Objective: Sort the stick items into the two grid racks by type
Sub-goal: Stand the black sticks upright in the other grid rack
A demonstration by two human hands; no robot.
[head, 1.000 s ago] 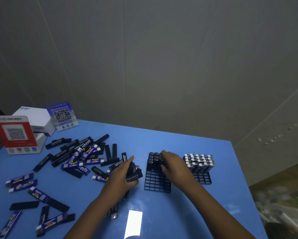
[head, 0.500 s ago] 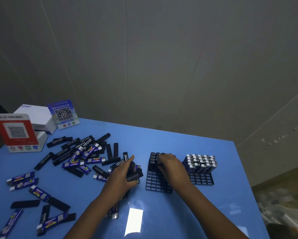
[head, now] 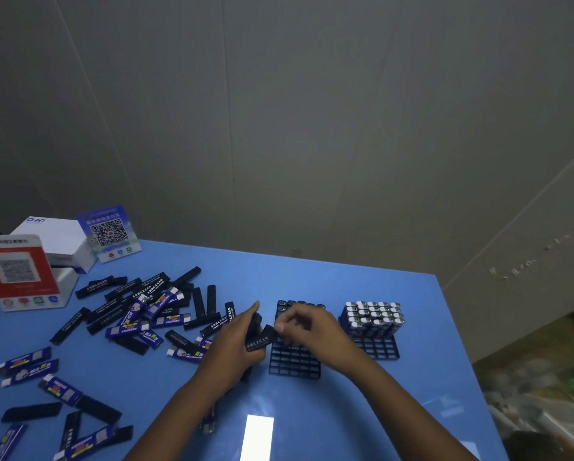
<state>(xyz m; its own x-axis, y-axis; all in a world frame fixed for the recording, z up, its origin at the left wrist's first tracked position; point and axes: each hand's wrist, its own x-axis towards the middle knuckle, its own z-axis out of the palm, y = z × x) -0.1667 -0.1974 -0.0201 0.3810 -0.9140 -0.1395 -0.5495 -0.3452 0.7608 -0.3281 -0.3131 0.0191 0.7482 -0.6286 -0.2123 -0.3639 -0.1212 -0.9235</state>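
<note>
Nearest the camera, loose sticks lie on the blue worktop (head: 312, 420) at lower left: a few black sticks (head: 31, 411) and several blue-labelled sticks (head: 26, 357), none racked yet.

Further in, the left hand (head: 234, 344) is curled round a small bundle of black sticks, thumb raised. One black stick with white lettering (head: 260, 341) juts out of that bundle toward the right hand (head: 303, 329), whose fingertips pinch or touch its far end just above the near rack; the view is too soft there to tell which.

The black grid rack (head: 293, 362) under the hands is mostly bare cells. Only its far rows carry standing black sticks (head: 298, 305), dark caps up. Just beside it to the right, the second grid rack (head: 377, 347) holds a dense block of blue-labelled sticks (head: 372, 319) with pale caps across its far part, while its nearest rows show open cells.

Beyond the left hand sprawls the main pile (head: 145, 307), black and blue sticks mixed and overlapping. Behind it stand a red QR sign (head: 16, 271), a white box (head: 56, 241) and a blue QR sign (head: 109, 232).

By my judgement the blue type is the further along and the black rack barely begun; with this many sticks loose, most of the sorting is left.
</note>
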